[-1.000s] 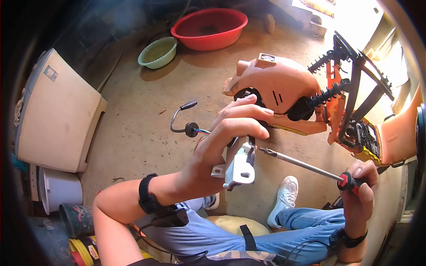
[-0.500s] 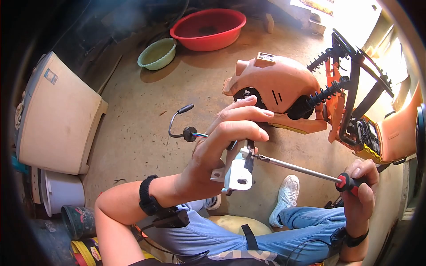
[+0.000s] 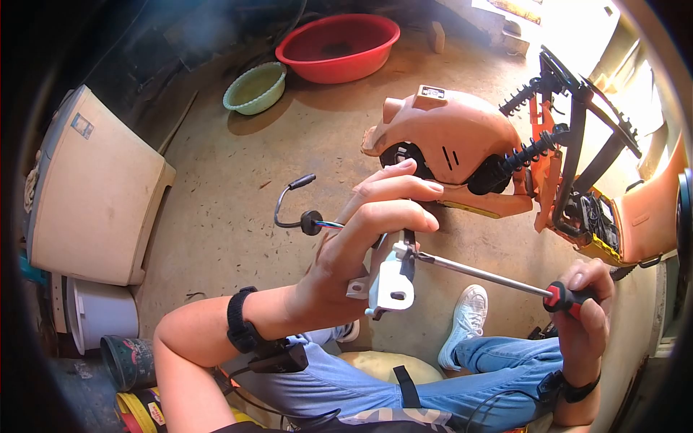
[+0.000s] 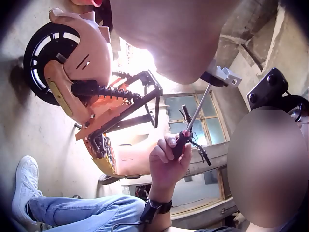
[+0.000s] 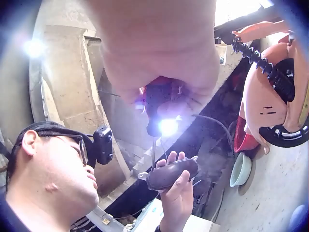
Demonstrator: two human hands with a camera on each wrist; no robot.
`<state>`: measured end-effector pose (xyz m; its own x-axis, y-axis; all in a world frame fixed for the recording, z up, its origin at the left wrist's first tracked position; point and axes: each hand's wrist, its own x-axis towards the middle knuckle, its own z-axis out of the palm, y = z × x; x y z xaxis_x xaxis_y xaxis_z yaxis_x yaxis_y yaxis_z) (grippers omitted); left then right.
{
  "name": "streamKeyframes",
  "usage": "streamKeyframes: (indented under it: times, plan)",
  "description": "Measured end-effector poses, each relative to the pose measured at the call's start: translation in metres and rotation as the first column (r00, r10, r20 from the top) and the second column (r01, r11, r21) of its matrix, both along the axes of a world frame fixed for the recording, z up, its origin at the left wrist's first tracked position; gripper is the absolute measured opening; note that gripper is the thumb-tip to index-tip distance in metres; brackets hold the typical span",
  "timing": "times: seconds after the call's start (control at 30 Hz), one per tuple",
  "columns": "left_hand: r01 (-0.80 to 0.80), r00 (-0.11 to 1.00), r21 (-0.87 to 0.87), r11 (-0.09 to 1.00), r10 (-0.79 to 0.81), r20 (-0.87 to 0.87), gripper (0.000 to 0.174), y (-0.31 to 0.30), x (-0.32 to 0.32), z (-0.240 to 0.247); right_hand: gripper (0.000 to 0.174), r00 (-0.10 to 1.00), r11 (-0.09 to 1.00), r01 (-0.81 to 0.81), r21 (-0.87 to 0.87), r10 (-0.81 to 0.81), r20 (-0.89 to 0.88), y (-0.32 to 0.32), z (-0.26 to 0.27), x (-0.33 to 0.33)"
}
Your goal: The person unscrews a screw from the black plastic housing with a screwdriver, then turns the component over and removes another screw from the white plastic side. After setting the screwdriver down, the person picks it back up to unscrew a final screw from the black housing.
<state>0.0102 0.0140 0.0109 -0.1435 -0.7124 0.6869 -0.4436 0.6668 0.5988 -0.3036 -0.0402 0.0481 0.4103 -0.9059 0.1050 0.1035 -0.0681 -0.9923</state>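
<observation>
My left hand (image 3: 361, 231) grips a white metal bracket (image 3: 390, 281) with a dark part and a black cable (image 3: 292, 203) hanging from it, held up in front of me. My right hand (image 3: 586, 307) grips the red-and-black handle of a screwdriver (image 3: 491, 274). Its tip touches the top of the bracket. In the left wrist view the right hand (image 4: 168, 157) holds the screwdriver (image 4: 193, 121) up to the bracket (image 4: 221, 76). In the right wrist view the left hand (image 5: 176, 191) holds the dark part (image 5: 171, 175) below the shaft.
An overturned orange scooter (image 3: 462, 148) with black springs and frame lies on the concrete floor beyond my hands. A red basin (image 3: 336, 45) and a green bowl (image 3: 254, 86) sit far back. A beige box (image 3: 94, 187) stands at left. My jeans and white shoe (image 3: 462, 317) are below.
The screwdriver tip, clear of the bracket a second ago, has moved left and now sits against the bracket's top. The left hand has shifted the bracket slightly.
</observation>
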Motion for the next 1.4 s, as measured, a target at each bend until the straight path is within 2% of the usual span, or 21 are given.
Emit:
streamKeyframes:
  times: [0.13, 0.17, 0.2, 0.27, 0.37, 0.4, 0.43, 0.5, 0.53, 0.67, 0.73, 0.77, 0.83, 0.87, 1.0, 1.07, 1.1, 1.17, 1.3, 1.37, 1.4]
  plan:
    - [-0.001, 1.0, 0.007, 1.0, 0.001, -0.007, 0.042, -0.001, 0.002, -0.005, 0.054, 0.993, 0.989, -0.098, 0.112, 0.09, 0.071, -0.002, -0.001, 0.001]
    - [-0.004, 0.998, -0.028, 1.0, 0.002, -0.062, 0.046, -0.003, 0.002, -0.007, 0.057, 0.989, 0.984, -0.124, 0.13, 0.112, 0.094, -0.002, 0.0, 0.003]
    - [-0.009, 0.993, -0.063, 0.998, 0.002, -0.118, 0.051, -0.004, 0.002, -0.008, 0.057, 0.989, 0.984, -0.125, 0.13, 0.113, 0.096, -0.002, 0.0, 0.003]
    - [-0.018, 0.994, -0.044, 0.999, 0.013, -0.107, 0.052, 0.0, 0.001, -0.002, 0.063, 0.979, 0.973, -0.124, 0.196, 0.087, 0.186, -0.002, -0.001, 0.002]
    - [-0.022, 0.995, -0.023, 0.999, 0.02, -0.097, 0.054, 0.001, 0.001, 0.0, 0.068, 0.987, 0.968, -0.073, 0.24, 0.035, 0.158, -0.001, 0.005, 0.005]
    - [-0.02, 0.995, -0.019, 1.0, 0.018, -0.098, 0.054, 0.001, 0.001, 0.0, 0.071, 0.993, 0.985, -0.048, 0.164, 0.03, 0.112, -0.001, 0.004, 0.005]
    - [-0.019, 0.995, -0.019, 1.0, 0.017, -0.096, 0.054, 0.002, 0.002, 0.001, 0.071, 0.993, 0.985, -0.048, 0.165, 0.029, 0.114, 0.0, 0.004, 0.006]
    - [-0.044, 0.999, -0.007, 0.999, 0.044, 0.02, 0.045, 0.004, 0.004, 0.004, 0.071, 0.996, 0.995, 0.091, 0.047, -0.089, -0.031, 0.001, 0.005, 0.006]
    - [-0.043, 0.999, -0.006, 0.999, 0.043, 0.021, 0.045, 0.004, 0.004, 0.005, 0.067, 0.997, 0.997, 0.073, -0.021, -0.073, -0.027, 0.0, -0.001, 0.004]
    - [-0.035, 0.998, -0.016, 0.999, 0.036, 0.061, 0.043, 0.003, 0.003, 0.003, 0.066, 0.997, 0.995, 0.062, 0.08, -0.065, 0.041, 0.0, -0.004, -0.001]
    - [-0.029, 0.998, -0.02, 0.999, 0.03, 0.062, 0.042, 0.003, 0.002, 0.003, 0.071, 0.999, 0.975, 0.019, 0.222, -0.025, 0.025, -0.001, 0.0, -0.003]
    - [-0.037, 0.998, -0.009, 0.999, 0.037, 0.052, 0.042, 0.004, 0.002, 0.004, 0.071, 0.999, 0.975, 0.02, 0.223, -0.026, 0.025, -0.001, 0.0, 0.001]
    - [-0.045, 0.998, 0.006, 0.999, 0.045, 0.044, 0.042, 0.004, 0.002, 0.004, 0.077, 0.998, 0.999, 0.047, -0.005, -0.047, -0.039, -0.001, -0.003, 0.014]
    - [-0.049, 0.998, 0.011, 0.999, 0.049, 0.032, 0.043, 0.004, 0.002, 0.004, 0.083, 0.997, 0.999, 0.036, 0.034, -0.034, -0.069, 0.0, 0.004, 0.014]
    - [-0.044, 0.999, 0.032, 0.999, 0.043, 0.009, 0.045, 0.005, 0.002, 0.004, 0.073, 0.997, 0.997, 0.074, -0.014, -0.074, -0.008, 0.001, -0.002, 0.012]
    - [-0.041, 0.999, 0.039, 0.998, 0.041, 0.003, 0.045, 0.005, 0.001, 0.004, 0.062, 0.997, 0.999, 0.024, 0.026, -0.022, -0.077, -0.002, -0.002, 0.002]
    - [-0.037, 0.999, 0.039, 0.999, 0.036, 0.02, 0.045, 0.004, 0.001, 0.004, 0.062, 0.997, 0.999, 0.026, 0.028, -0.024, -0.077, -0.003, -0.004, -0.002]
    - [-0.033, 0.999, 0.038, 0.999, 0.032, 0.036, 0.045, 0.004, 0.001, 0.004, 0.055, 0.997, 0.985, -0.065, 0.159, 0.057, 0.056, -0.004, -0.008, -0.007]
    - [-0.043, 0.999, 0.041, 0.998, 0.042, 0.021, 0.045, 0.004, 0.002, 0.002, 0.058, 1.0, 0.985, -0.004, 0.17, 0.0, 0.019, -0.001, -0.003, 0.009]
    - [-0.058, 0.998, 0.041, 0.997, 0.057, 0.021, 0.045, 0.004, 0.003, 0.001, 0.061, 1.0, 0.999, -0.012, -0.031, 0.012, -0.012, -0.002, -0.009, 0.014]
    - [-0.06, 0.998, 0.04, 0.997, 0.059, 0.023, 0.045, 0.004, 0.003, 0.001, 0.061, 1.0, 0.999, -0.012, -0.031, 0.012, -0.012, -0.001, -0.008, 0.015]
